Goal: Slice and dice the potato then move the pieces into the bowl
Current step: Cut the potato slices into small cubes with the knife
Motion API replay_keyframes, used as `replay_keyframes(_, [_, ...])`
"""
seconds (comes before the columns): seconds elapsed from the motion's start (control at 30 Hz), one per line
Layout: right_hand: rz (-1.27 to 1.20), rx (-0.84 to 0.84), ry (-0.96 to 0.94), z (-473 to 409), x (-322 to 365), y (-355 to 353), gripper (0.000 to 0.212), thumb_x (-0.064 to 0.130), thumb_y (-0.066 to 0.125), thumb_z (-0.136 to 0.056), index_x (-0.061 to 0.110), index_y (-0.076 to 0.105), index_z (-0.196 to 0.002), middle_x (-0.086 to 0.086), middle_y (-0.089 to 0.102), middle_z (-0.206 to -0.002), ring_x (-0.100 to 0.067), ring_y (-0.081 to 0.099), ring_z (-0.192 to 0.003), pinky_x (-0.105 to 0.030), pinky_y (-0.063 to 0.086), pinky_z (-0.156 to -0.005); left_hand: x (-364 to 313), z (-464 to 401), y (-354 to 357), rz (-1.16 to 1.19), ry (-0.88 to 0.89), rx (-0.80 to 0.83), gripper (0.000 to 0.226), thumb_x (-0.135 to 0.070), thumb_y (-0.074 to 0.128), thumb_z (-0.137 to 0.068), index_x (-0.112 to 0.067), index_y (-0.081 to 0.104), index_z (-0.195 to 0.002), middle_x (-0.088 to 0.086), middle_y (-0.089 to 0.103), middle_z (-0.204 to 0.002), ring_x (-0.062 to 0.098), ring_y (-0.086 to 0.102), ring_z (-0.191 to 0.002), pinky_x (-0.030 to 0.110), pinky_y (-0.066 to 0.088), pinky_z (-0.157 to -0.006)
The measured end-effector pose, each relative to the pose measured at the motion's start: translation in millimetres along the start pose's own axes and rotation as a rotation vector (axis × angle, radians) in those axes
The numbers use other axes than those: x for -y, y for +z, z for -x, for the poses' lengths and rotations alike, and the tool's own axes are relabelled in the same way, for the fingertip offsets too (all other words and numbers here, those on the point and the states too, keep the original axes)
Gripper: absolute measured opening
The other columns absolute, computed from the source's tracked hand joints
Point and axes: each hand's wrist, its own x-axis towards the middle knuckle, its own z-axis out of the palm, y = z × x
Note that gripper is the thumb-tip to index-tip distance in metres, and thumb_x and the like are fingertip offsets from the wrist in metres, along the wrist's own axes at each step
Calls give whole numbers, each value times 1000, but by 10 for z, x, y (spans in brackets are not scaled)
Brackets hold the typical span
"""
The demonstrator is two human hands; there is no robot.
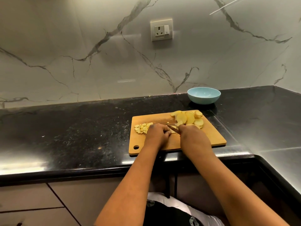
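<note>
A wooden board [203,137] lies flat on the black bench [81,131], near the bench's front edge, with its hanging hole at the near left corner. Both hands work over the middle of the board.

The left hand [157,133] rests knuckles-up on the board, its fingers [167,133] curled down onto a potato piece [173,131] that is mostly hidden beneath them. The right hand [192,136] is closed around a knife handle, which the hand hides. The knife [174,128] blade shows between the two hands, pointing left and away, and lies against the held piece. Whether the edge has entered the potato cannot be told.

Slices [189,118] are heaped at the far right of the board, overlapping one another, just beyond the right hand. A small pile of dice [142,127] sits at the left side of the board, just beside the left hand's knuckles.

A pale blue bowl [204,97] stands upright on the bench beyond the board's far right corner, apart from it and close to the wall. No potato shows in the visible part of its interior.

Behind the bench rises a marble wall [97,62] carrying a socket [161,31] with a switch. Cabinet fronts [40,201] show below the bench edge at lower left.
</note>
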Motion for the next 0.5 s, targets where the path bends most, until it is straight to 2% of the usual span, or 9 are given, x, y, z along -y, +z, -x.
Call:
replay_keyframes(0.13, [46, 66, -40, -11, 98, -111, 26, 6, 47, -97, 17, 61, -115, -8, 62, -105, -21, 60, -88, -29, 46, -67, -7, 10, 11, 14, 5, -19, 19, -20, 63, -93, -11, 76, -105, 5, 73, -111, 18, 64, -107, 25, 44, -90])
replay_keyframes(0.23, [99, 161, -46, -5, -14, -336, 30, 0, 54, -89, 16, 60, -113, -5, 51, -89, -21, 51, -80, -34, 50, -76, 4, 5, 15, 47, -19, -23, 20, -22, 66, -93, -11, 75, -107, 4, 73, -111, 15, 63, -107, 23, 43, -91])
replay_keyframes(0.3, [157, 226, -28, 36, -137, -480, 29, 2, 59, -87, 16, 61, -111, -2, 45, -82, -20, 50, -77, -36, 52, -80, 17, -2, 17, 61, -28, -24, 22, -22, 67, -92, -11, 74, -109, 4, 72, -114, 14, 63, -109, 25, 43, -95])
replay_keyframes(0.37, [165, 236, -15, 58, -219, -585, 24, 9, 62, -87, 18, 62, -110, -2, 54, -88, -21, 56, -82, -36, 53, -84, 12, 16, 3, 59, -14, -37, 23, -23, 67, -92, -11, 74, -110, 4, 72, -115, 15, 62, -111, 26, 43, -97])
replay_keyframes(0.43, [114, 246, 15, 52, -236, -606, 25, 13, 64, -88, 18, 62, -113, -5, 60, -103, -24, 60, -94, -38, 55, -87, 5, 52, -11, 52, 4, -69, 25, -23, 67, -92, -10, 73, -112, 4, 72, -114, 17, 62, -110, 25, 43, -96])
replay_keyframes(0.5, [-17, 165, 42, 37, -210, -506, 25, 11, 63, -90, 22, 62, -112, -5, 59, -101, -22, 60, -88, -39, 57, -81, -2, 100, -11, 41, 14, -106, 25, -20, 65, -92, -9, 73, -113, 6, 72, -112, 17, 64, -105, 22, 44, -92])
